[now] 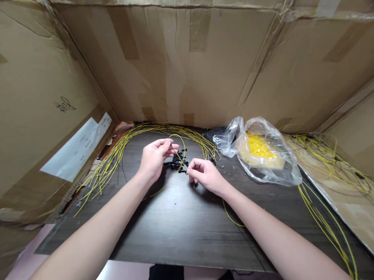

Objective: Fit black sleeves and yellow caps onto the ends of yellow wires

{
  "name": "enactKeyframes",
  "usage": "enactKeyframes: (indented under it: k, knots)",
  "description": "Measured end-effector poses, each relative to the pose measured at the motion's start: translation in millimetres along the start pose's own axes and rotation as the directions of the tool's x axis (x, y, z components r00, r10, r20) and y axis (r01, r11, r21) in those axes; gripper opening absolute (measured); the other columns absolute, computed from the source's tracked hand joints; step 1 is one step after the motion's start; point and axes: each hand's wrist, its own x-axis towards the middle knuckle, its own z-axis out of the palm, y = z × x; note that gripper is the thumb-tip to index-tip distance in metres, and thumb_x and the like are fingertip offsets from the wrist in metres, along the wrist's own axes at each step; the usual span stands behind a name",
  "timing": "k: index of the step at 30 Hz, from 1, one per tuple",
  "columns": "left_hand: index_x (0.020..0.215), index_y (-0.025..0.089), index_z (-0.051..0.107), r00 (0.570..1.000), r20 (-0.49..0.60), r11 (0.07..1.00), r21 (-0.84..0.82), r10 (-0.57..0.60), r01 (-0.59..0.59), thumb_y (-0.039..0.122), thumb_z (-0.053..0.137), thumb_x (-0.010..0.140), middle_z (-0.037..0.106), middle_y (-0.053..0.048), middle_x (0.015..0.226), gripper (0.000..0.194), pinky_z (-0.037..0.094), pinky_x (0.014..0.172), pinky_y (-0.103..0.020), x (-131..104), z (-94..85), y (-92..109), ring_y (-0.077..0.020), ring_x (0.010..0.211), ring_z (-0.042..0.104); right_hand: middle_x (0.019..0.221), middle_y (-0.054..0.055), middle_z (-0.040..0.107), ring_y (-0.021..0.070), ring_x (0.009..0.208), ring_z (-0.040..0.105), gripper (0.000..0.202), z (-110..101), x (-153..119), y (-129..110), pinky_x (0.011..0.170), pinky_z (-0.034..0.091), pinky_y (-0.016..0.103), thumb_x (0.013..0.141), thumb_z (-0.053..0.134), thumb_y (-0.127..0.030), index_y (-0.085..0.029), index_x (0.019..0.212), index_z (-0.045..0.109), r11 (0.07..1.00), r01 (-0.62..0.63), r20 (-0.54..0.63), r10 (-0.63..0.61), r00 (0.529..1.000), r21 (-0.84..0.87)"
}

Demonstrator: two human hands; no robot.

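Note:
Above the middle of the dark table, my left hand [155,157] pinches a thin yellow wire [183,140] between thumb and finger. My right hand [205,174] is closed on the same wire, a little lower and to the right. Between the two hands the wire runs in a loop and a slanting stretch. Just behind it lies a small heap of short black plug-like pieces [180,161] on the table. Whatever sits at the very fingertips of either hand is too small to make out.
Bundled yellow wires [121,147] curve along the table's back and left. A clear plastic bag [286,173] with small yellow pieces [258,145] stands at the right, beside a bag of black pieces [213,135]. More wires [331,158] lie on cardboard far right. Cardboard walls [177,73] enclose the table [171,226].

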Motion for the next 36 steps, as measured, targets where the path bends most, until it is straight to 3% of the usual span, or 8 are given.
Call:
enactKeyframes:
  k: [5, 10, 18, 24, 32, 36]
  knots:
    - [0.087, 0.011, 0.069, 0.992, -0.120, 0.999, -0.018, 0.042, -0.045, 0.032, 0.078, 0.071, 0.073, -0.011, 0.080, 0.028, 0.047, 0.064, -0.026, 3, -5.0, 8, -0.0142, 0.066, 0.064, 0.053, -0.004, 0.056, 0.0065, 0.040, 0.045, 0.011, 1, -1, 2, 0.041, 0.035, 0.017, 0.077, 0.060, -0.022, -0.017, 0.070, 0.054, 1.000, -0.019, 0.030, 0.019, 0.999, -0.002]
    - [0.085, 0.011, 0.069, 0.984, -0.163, 0.997, -0.029, 0.071, -0.077, 0.032, 0.078, 0.070, 0.069, -0.006, 0.072, 0.027, 0.044, 0.060, -0.024, 5, -7.1, 10, -0.0112, 0.060, 0.059, 0.050, -0.004, 0.056, 0.0063, 0.036, 0.045, 0.010, 2, -2, 2, 0.036, 0.033, 0.016, 0.077, 0.061, -0.022, -0.017, 0.071, 0.054, 0.997, -0.051, 0.075, 0.047, 0.996, 0.062]
    - [0.086, 0.013, 0.068, 0.990, -0.093, 0.990, -0.085, 0.105, -0.113, 0.032, 0.077, 0.071, 0.067, -0.005, 0.071, 0.026, 0.044, 0.059, -0.025, 7, -9.0, 14, -0.0116, 0.060, 0.057, 0.056, -0.002, 0.061, 0.0081, 0.043, 0.052, 0.011, 1, -6, -2, 0.042, 0.043, 0.018, 0.077, 0.062, -0.024, -0.017, 0.073, 0.055, 0.994, -0.076, 0.223, 0.058, 0.973, 0.074]
    - [0.088, 0.013, 0.067, 0.993, -0.096, 0.990, -0.113, 0.076, -0.087, 0.032, 0.078, 0.072, 0.068, -0.005, 0.073, 0.028, 0.045, 0.061, -0.025, 9, -12.1, 13, -0.0117, 0.061, 0.059, 0.053, -0.004, 0.059, 0.0064, 0.039, 0.047, 0.009, 0, -6, 0, 0.039, 0.037, 0.016, 0.074, 0.060, -0.020, -0.016, 0.069, 0.055, 0.994, -0.091, 0.283, 0.069, 0.957, 0.066]
    - [0.089, 0.010, 0.069, 0.982, -0.188, 0.985, -0.170, 0.001, -0.034, 0.024, 0.075, 0.073, 0.069, -0.007, 0.076, 0.022, 0.045, 0.061, -0.024, 17, -18.4, 8, -0.0121, 0.063, 0.061, 0.053, -0.004, 0.051, 0.0078, 0.049, 0.049, 0.012, -3, -9, 0, 0.049, 0.037, 0.019, 0.066, 0.053, -0.009, -0.016, 0.057, 0.049, 0.994, 0.074, 0.314, -0.045, 0.948, -0.082]
    - [0.087, 0.011, 0.071, 0.991, -0.130, 0.987, -0.162, -0.042, 0.021, 0.027, 0.078, 0.070, 0.067, -0.006, 0.078, 0.024, 0.043, 0.060, -0.023, 17, -20.0, 4, -0.0112, 0.065, 0.060, 0.057, -0.003, 0.055, 0.0086, 0.053, 0.050, 0.010, -4, -9, -2, 0.052, 0.038, 0.020, 0.072, 0.057, -0.013, -0.016, 0.063, 0.054, 0.991, 0.075, 0.286, -0.040, 0.957, -0.112]
